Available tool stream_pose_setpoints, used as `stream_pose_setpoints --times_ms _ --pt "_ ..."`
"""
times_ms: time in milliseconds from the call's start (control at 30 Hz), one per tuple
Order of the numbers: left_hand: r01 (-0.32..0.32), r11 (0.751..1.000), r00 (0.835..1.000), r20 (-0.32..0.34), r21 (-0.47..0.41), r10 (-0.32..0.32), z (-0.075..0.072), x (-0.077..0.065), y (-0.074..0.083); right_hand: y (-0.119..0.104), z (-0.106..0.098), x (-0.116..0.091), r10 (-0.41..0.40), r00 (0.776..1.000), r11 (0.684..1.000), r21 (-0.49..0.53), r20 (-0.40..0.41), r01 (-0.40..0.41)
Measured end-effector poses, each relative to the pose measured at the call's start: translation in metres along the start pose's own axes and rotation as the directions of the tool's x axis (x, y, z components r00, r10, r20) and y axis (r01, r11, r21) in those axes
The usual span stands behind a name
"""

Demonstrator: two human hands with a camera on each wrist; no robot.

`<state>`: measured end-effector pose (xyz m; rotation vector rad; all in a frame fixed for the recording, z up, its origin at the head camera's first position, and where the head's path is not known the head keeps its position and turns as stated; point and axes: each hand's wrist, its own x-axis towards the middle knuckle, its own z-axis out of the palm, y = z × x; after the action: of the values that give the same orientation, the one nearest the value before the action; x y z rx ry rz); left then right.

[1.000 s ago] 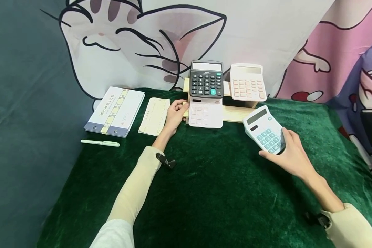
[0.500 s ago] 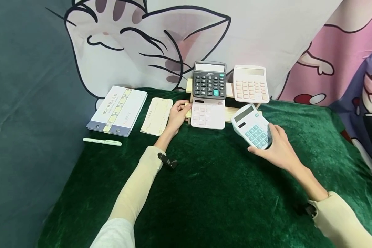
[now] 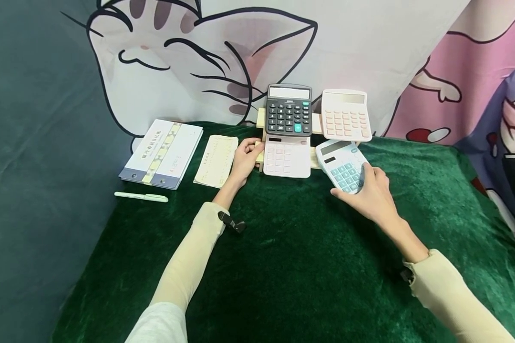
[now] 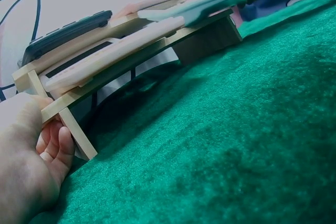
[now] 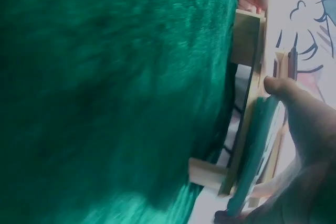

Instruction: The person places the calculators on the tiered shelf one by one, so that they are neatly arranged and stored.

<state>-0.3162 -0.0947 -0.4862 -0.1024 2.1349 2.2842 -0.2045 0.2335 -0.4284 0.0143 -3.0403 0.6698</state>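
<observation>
My left hand (image 3: 243,164) grips the left end of a two-level wooden rack (image 4: 79,135), thumb above the lower bar and fingers curled under it. In my right hand (image 3: 375,195) is a light blue calculator (image 3: 341,166), pinched across its lower part between thumb and fingers. Its top end lies over the right part of the rack's lower bar; whether it touches is hard to tell. A black calculator (image 3: 288,112) leans on the upper level at left, with a pale pink calculator (image 3: 287,159) below it. Another pink calculator (image 3: 345,116) sits at upper right.
Left of the rack lie a pad of printed slips (image 3: 216,161) and a stack of white-and-blue account books (image 3: 161,152). A pale green pen (image 3: 141,196) lies before the books. Green velvet cloth (image 3: 300,257) covers the table, and a cartoon-printed curtain (image 3: 377,43) hangs behind.
My right hand has carried the light blue calculator left and away from me, up to the rack's lower level, turning it more upright. My left hand keeps its grip on the rack.
</observation>
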Motion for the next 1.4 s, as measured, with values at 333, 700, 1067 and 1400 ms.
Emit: stream_pose_setpoints --times_ms 333,700,1067,1400 --pt "-0.038 0.999 0.999 -0.024 0.002 0.038 0.003 -0.002 -0.003 -0.027 0.011 0.005 0.031 0.999 0.950 -0.311 -0.017 -0.034" --pt "-0.020 1.000 1.000 -0.023 0.006 0.020 0.003 -0.002 -0.005 -0.021 0.015 -0.005 -0.112 0.992 0.931 -0.354 -0.053 0.086" --pt "-0.034 0.999 0.999 -0.028 0.000 0.034 -0.003 -0.003 -0.002 -0.021 0.023 -0.003 -0.208 0.974 0.921 -0.353 -0.089 0.165" --pt "-0.034 0.999 0.999 -0.031 0.005 0.034 0.001 -0.001 -0.003 -0.022 0.023 0.005 -0.218 0.968 0.927 -0.337 -0.122 0.166"
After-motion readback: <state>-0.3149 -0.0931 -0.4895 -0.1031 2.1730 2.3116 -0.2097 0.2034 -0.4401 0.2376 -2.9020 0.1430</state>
